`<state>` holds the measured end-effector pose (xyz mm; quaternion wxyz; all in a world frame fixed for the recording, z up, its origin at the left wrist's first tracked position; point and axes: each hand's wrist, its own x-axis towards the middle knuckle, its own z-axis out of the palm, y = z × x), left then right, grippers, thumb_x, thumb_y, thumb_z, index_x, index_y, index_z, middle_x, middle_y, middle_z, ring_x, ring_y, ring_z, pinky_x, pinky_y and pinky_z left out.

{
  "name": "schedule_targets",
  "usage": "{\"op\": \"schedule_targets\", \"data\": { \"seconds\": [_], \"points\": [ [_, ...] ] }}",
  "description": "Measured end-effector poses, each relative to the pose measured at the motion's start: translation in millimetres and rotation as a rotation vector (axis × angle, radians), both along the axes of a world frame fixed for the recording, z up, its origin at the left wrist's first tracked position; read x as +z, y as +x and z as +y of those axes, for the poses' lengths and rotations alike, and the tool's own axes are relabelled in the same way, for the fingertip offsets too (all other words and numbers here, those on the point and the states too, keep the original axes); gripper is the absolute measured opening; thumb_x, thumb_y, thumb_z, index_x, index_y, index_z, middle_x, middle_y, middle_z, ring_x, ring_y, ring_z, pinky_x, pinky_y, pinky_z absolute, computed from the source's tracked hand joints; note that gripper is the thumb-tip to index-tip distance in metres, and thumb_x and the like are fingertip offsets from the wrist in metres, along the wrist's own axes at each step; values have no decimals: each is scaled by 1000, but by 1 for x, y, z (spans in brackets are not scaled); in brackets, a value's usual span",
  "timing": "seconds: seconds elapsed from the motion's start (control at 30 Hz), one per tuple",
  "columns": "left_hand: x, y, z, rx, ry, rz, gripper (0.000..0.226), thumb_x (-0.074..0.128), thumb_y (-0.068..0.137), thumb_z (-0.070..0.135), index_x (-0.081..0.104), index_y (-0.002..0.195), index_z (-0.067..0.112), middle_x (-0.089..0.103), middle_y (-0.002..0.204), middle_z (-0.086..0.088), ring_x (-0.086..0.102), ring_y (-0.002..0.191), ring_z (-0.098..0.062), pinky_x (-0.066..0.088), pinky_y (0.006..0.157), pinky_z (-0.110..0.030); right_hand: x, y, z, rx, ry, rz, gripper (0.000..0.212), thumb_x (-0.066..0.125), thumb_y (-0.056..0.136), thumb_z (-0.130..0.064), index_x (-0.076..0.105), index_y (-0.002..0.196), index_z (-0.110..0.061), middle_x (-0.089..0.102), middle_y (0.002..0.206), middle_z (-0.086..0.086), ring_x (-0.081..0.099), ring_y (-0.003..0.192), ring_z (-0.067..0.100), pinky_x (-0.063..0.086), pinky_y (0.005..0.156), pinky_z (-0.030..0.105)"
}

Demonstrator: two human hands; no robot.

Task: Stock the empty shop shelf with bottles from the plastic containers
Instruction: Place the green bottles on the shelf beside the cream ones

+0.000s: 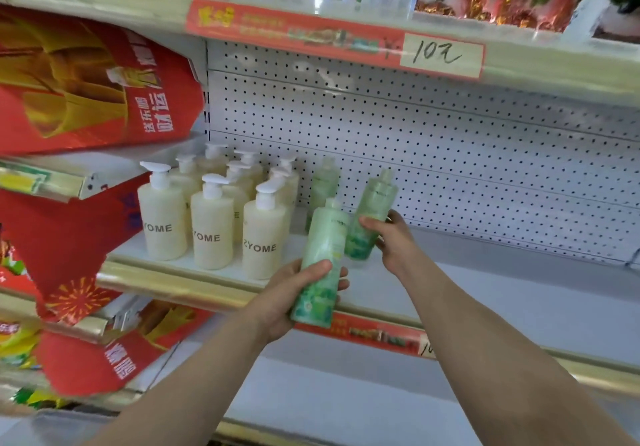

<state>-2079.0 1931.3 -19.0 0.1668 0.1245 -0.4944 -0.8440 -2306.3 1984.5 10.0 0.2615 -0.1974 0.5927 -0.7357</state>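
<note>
Head view is showing us facing the shelf (502, 293), with both bare arms reaching towards it. Our left hand (282, 295) is gripping the near bottle (323, 255), a pale green one with a leafy print. The fingers are curling round its lower half and the thumb is lying across its front. We are holding it almost upright, leaning a little to the right, just in front of the shelf's gold edge.

Our right hand (393, 238) is holding the far bottle (374, 210), green as well. The fingers are wrapping round its middle from the right. This bottle is tilting to the right over the shelf board, just behind the near bottle. We cannot tell whether its base is touching the board.

A third bottle (325, 187), also green, is standing upright on the shelf behind these two, close to the pegboard (433, 141). Just left of it, cream pump bottles (212, 227) are standing in rows, and the front three are showing dark lettering.

To the right of our hands the board is lying bare. Red bags (86, 89) are crowding the neighbouring bay on the left. Above, a red strip (294, 32) is running along the upper shelf edge and ending in a handwritten tag (440, 54).
</note>
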Motion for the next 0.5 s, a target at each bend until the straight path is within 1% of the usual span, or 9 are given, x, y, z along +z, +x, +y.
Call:
{"op": "schedule_targets", "data": {
  "seconds": [0.1,0.17,0.23,0.27,0.33,0.4,0.5],
  "points": [
    [-3,-16,-3,21,41,9,57,70,79,31,57,127,2,65,123,-20,65,113,-29,52,93,-43,-7,-22,-4,1,50,39,54,82,72,2,57,115,-16,70,115,9,66,108,28,51,79,33],
    [-4,-24,-5,29,56,6,60,74,78,34,58,128,3,65,119,-21,65,104,-29,52,89,-43,-11,-31,-9,4,47,31,52,82,71,3,57,111,-18,70,115,9,66,108,27,51,80,33],
    [-5,-29,-6,36,83,4,63,76,77,37,57,128,5,65,110,-19,65,94,-27,54,84,-41,-14,-38,-13,3,30,20,52,82,71,6,58,109,-19,69,115,10,65,110,28,51,81,33],
    [-6,-31,-7,36,103,7,62,75,76,37,57,127,6,65,107,-18,65,92,-26,53,84,-41,-15,-41,-16,1,24,14,52,81,70,7,58,109,-19,69,115,10,65,111,29,51,81,34],
    [-6,-34,-9,28,129,8,64,74,75,38,58,127,5,65,105,-17,64,92,-26,51,88,-41,-16,-46,-21,0,19,5,52,80,70,8,59,109,-19,70,113,11,65,112,32,51,83,35],
    [-3,-37,-13,16,123,3,68,74,73,39,57,128,3,65,109,-18,64,96,-26,51,90,-41,-16,-50,-24,4,21,5,53,81,70,8,59,110,-18,70,113,11,65,113,33,52,85,37],
    [-5,-39,-15,-6,108,-2,71,72,75,39,54,132,0,63,115,-18,62,102,-27,54,89,-40,-16,-55,-27,13,33,14,53,83,70,5,59,113,-16,71,113,12,66,113,33,55,89,39]
  ]
}}
